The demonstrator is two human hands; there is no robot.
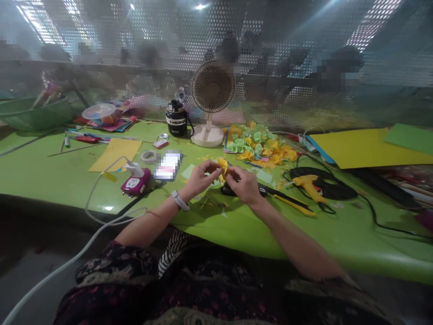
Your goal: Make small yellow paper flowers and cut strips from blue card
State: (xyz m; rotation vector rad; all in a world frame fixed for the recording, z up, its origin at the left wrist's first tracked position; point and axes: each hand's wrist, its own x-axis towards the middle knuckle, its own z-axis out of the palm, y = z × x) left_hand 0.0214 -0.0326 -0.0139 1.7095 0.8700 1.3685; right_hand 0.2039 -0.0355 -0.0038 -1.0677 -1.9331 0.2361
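Note:
Between my two hands, above the green table [189, 216], is a yellow paper flower [222, 165]. My left hand [203, 177] pinches it from the left, its fingers closed at the petals. From the other side my right hand [241, 183] also grips it with closed fingertips. Beneath the hands lie small paper scraps [209, 201] and a dark tool partly hidden by my right hand. A pile of green and yellow paper flowers [259, 142] sits just beyond. To the right, a yellow glue gun [309, 187] rests on a round black mat [333, 187].
A small fan [213, 88] and a black bottle [176, 121] stand at the back. A phone [168, 165], tape roll [149, 156] and purple power adapter [135, 183] lie left. Yellow sheets [365, 146] lie right. A white cable [72, 259] crosses the front edge.

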